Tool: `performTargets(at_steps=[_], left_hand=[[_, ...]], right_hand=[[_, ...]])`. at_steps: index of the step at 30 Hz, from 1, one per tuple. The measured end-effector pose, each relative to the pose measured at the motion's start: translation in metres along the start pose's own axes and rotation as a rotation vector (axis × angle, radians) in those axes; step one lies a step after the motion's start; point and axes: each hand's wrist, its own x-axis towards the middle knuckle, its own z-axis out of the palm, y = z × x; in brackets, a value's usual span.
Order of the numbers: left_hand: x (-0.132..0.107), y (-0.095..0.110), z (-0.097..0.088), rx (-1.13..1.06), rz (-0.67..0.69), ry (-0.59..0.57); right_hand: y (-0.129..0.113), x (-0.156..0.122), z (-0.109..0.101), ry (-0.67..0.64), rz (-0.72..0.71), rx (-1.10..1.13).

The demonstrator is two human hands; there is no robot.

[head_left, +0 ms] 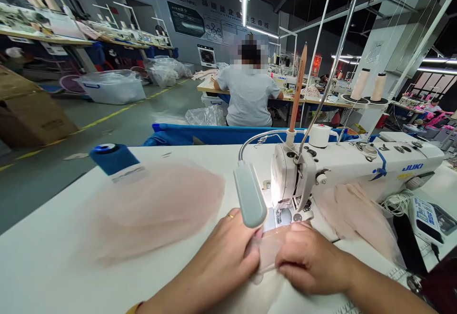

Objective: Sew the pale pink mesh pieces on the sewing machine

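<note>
A piece of sheer pink fabric (pixel 269 252) lies in front of the needle area of the white sewing machine (pixel 357 166). My left hand (pixel 232 247) grips its left side, thumb bent over the cloth and the fingertips partly hidden behind the grey lamp head (pixel 250 195). On the other side my right hand (pixel 310 257) pinches the fabric with curled fingers, close to the presser foot (pixel 280 214). The lamp lights the needle plate. A wide heap of sheer pink fabric (pixel 167 209) spreads over the table on the left, and more pink fabric (pixel 360 214) lies under the machine arm.
A blue thread cone (pixel 116 159) stands at the table's left edge. A pencil (pixel 299 87) sticks up from the machine head. To the right are a white control box (pixel 424 218) and a coiled cable (pixel 397 203). Ahead, a person (pixel 250 95) sits with their back turned.
</note>
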Motion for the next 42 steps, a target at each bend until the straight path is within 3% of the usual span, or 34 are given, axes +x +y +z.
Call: performTargets(at_steps=[1,6,11,15,17,21,27,33,42], left_hand=[[0.002,0.002,0.002,-0.061,0.007,-0.021],[0.011,0.015,0.000,-0.350,-0.108,-0.358],[0.010,0.014,-0.002,-0.331,-0.229,-0.404],[0.008,0.008,0.007,-0.352,-0.147,-0.259],[0.006,0.007,0.010,-0.395,-0.184,-0.210],[0.006,0.012,0.011,-0.504,-0.333,-0.284],[0.005,0.020,0.009,-0.599,-0.386,-0.365],[0.003,0.016,0.013,-0.538,-0.342,-0.305],[0.001,0.020,0.016,-0.477,-0.285,-0.156]], right_hand=[[-0.001,0.001,0.000,0.007,-0.003,0.023],[0.000,0.002,0.000,0.109,0.009,0.127],[-0.002,0.004,0.000,0.157,0.158,0.256],[-0.006,0.006,0.005,0.201,0.270,0.278],[-0.007,0.006,0.008,0.207,0.347,0.290],[-0.006,0.004,0.011,0.198,0.420,0.332],[-0.005,0.003,0.013,0.248,0.382,0.329],[-0.005,0.005,0.012,0.281,0.405,0.326],[-0.004,0.008,0.017,0.339,0.297,0.240]])
